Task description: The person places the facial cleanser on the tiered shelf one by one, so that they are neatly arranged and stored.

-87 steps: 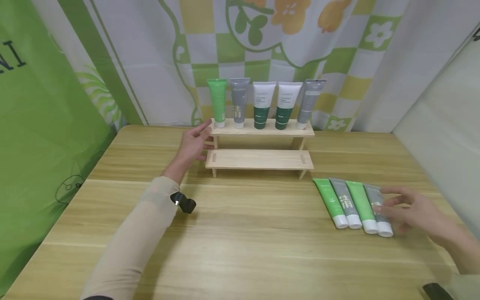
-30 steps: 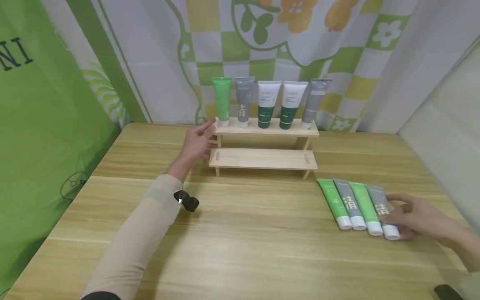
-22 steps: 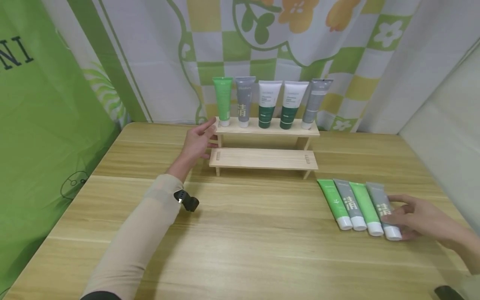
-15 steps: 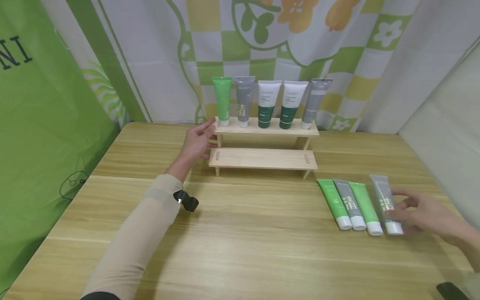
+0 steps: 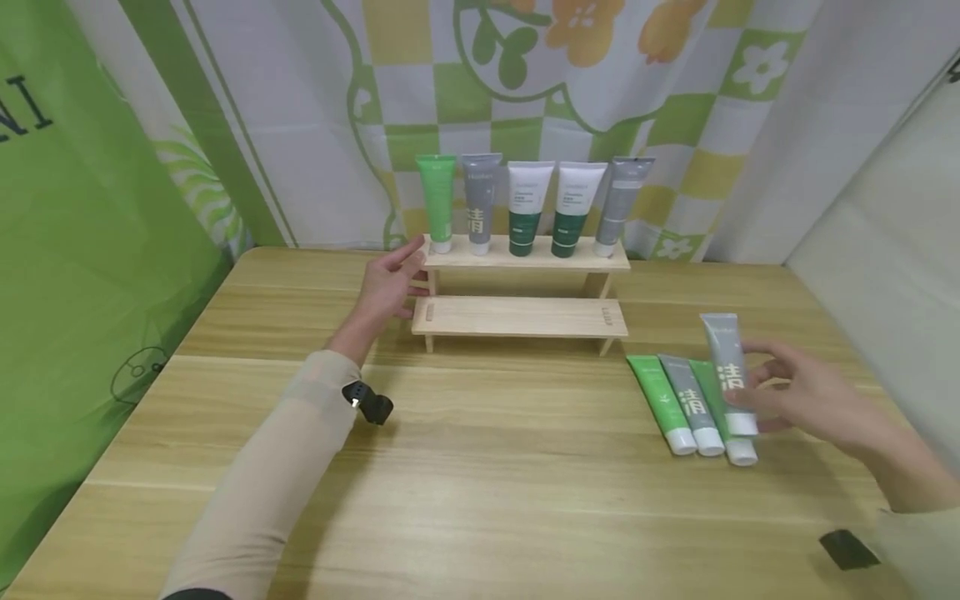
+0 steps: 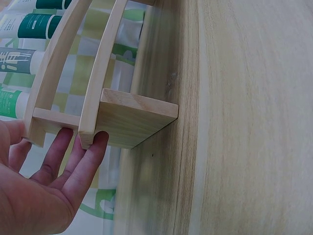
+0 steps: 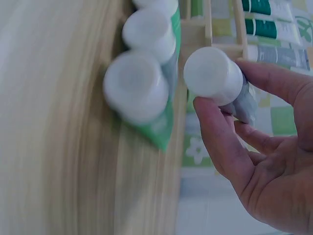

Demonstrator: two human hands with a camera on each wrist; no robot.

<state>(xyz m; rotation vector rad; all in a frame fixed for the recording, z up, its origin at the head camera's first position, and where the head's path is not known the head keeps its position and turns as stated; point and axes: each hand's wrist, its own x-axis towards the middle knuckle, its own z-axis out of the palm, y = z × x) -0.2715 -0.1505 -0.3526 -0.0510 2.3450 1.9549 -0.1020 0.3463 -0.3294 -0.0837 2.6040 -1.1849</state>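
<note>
The right hand pinches a gray squeeze tube near its cap, raised off the table near three flat-lying tubes. The left hand grips the two-tier wooden rack at its left end, seemingly steadying five cap-down tubes above.

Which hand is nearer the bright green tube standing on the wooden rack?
Left. The left hand touches the wooden rack, left of and below the green tube; the right hand, holding a grey white-capped tube, is far to its right.
</note>
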